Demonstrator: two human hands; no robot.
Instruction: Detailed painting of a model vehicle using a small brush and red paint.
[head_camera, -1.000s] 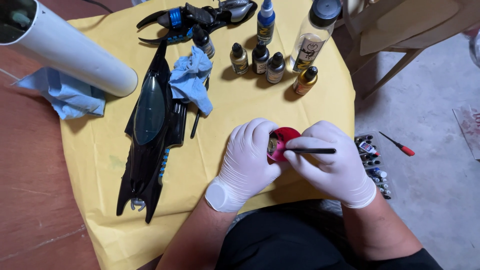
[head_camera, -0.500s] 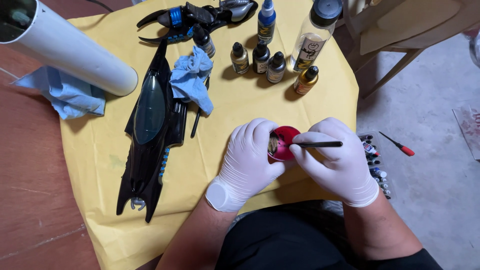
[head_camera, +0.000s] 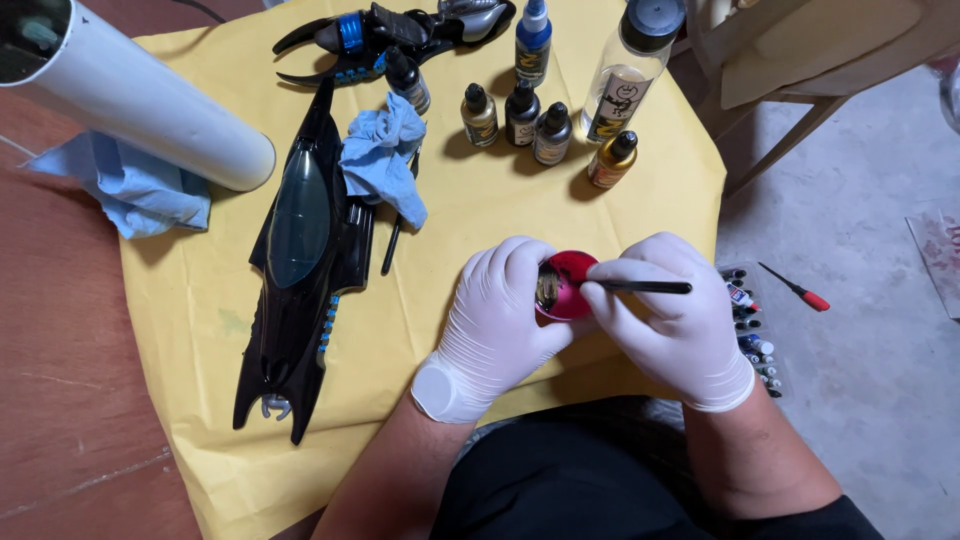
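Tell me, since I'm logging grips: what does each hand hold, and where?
Left hand cups the small red piece by its edge; right hand pinches the thin brush along its handle.

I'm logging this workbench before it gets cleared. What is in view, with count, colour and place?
Paper sheet: one, yellow, covering table.
Model vehicle: one, black, left of centre.
Cloths: two, blue, one on vehicle, one far left.
Tube: one, white, top left.
Small bottles: about seven, dark or gold, top centre.
Tall bottle: one, clear, top.
Screwdriver: one, red-handled, floor.
Red dish: one, left hand.
Brush: one, black, right hand.
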